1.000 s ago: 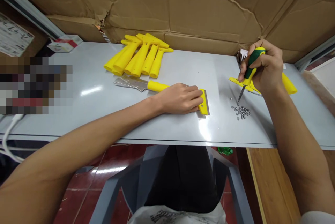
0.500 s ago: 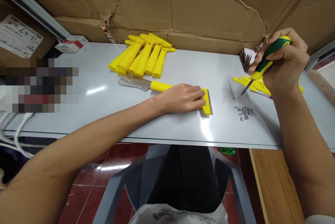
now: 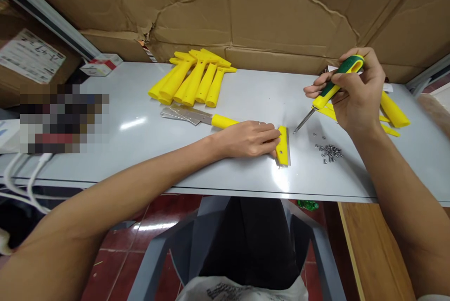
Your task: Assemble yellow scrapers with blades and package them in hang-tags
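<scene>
My left hand [image 3: 249, 139] is wrapped round a yellow scraper [image 3: 283, 148] lying on the table, its blade edge facing right. Under and beyond that wrist show its yellow handle and a flat metal blade at the far left end. In my right hand [image 3: 360, 92] is a green and yellow screwdriver [image 3: 330, 87], held tilted with its tip down and left, just right of the scraper head. Something tiny seems to sit at the tip; I cannot make it out clearly. A pile of small screws [image 3: 331, 153] lies below my right hand, a few loose ones beside it.
Several yellow scraper handles [image 3: 191, 78] are heaped at the back of the table. Thin metal blades [image 3: 181, 114] lie in front of them. More yellow parts [image 3: 394, 109] lie behind my right wrist. Cardboard [image 3: 281, 24] lines the back; a small box [image 3: 102, 64] stands back left.
My right hand has carried the screwdriver left from the screws towards the scraper head. My left hand and the scraper have shifted slightly right and nearer in view.
</scene>
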Tool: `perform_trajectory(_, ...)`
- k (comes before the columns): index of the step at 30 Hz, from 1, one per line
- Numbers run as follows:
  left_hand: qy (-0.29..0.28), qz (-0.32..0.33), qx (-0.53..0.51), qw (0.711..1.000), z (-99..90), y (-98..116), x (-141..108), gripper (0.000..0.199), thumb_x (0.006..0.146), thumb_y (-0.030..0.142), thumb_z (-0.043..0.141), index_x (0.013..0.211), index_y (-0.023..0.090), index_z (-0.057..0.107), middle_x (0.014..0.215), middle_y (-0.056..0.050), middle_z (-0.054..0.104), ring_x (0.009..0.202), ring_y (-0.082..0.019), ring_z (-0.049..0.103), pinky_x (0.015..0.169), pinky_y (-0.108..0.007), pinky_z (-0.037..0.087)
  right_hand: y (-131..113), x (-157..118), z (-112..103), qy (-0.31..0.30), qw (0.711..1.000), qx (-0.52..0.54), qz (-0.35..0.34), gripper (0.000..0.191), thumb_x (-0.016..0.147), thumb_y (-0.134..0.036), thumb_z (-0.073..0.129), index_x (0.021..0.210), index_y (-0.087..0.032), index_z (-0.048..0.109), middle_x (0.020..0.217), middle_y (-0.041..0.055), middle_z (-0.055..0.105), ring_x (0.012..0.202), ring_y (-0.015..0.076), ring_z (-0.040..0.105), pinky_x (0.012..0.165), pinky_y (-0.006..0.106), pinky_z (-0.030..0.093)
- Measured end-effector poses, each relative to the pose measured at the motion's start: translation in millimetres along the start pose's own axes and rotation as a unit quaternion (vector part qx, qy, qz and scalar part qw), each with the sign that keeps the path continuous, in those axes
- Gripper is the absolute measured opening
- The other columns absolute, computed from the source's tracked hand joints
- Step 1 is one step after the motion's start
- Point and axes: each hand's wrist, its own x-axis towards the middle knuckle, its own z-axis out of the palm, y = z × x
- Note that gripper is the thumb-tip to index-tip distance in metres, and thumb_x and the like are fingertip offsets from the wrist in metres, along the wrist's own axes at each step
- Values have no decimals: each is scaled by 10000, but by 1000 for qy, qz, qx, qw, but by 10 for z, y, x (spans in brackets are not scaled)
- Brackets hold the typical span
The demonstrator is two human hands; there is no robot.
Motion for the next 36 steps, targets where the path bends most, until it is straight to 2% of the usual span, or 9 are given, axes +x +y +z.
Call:
perform_trajectory(6,7,3,-10,1000,-32,11,35,325,1132,370,622,975,115,750,890,-66,766,762,-151,704,651,-285,571,44,-103,97,-14,999,-9,-27,355,848,-274,834,1061,-328,555,833,-50,787,759,228,813,746,457,744)
perform_trajectory(12,-13,3,-4,1000,-31,11,19,332,1135,398,614,972,138,740,909,-61,757,789,-144,706,670,-277,580,134,-145,110,-25,999,-19,6,374,870,-379,874,1067,-367,556,872,-25,780,817,267,806,844,576,738)
perform_trajectory(16,-44,8,5,999,-8,10,-22,314,1139,410,607,1002,158,734,943,-62,758,834,-147,721,700,-282,595,193,-147,108,-34,999,-15,8,393,867,-393,875,1081,-358,547,876,-22,774,808,262,806,828,554,743)
perform_trajectory(20,-25,7,2,1000,-11,10,-21,312,1134,396,622,996,140,735,926,-62,756,821,-149,727,688,-281,592,208,-147,119,-34,999,-5,-4,423,859,-413,893,1079,-348,537,865,-39,759,805,242,803,809,513,738)
perform_trajectory(26,-13,5,-9,1000,-17,12,-9,305,1131,383,630,985,135,732,913,-59,758,793,-147,721,663,-280,588,238,-144,116,-16,1000,4,-3,404,863,-378,881,1078,-358,540,871,-40,764,802,249,804,818,538,735)
perform_trajectory(32,-50,1,-4,999,-24,16,-33,309,1146,406,594,1022,155,726,949,-64,759,836,-151,725,675,-286,592,266,-152,116,-18,1000,-13,19,398,869,-389,865,1092,-372,535,881,-44,759,829,262,815,843,563,739)
perform_trajectory(36,-36,1,-7,999,-28,16,-23,304,1142,398,607,1023,144,725,932,-59,758,824,-151,720,676,-285,595,243,-154,134,-20,999,-8,26,394,866,-344,856,1082,-355,527,862,-49,765,793,256,816,812,549,743)
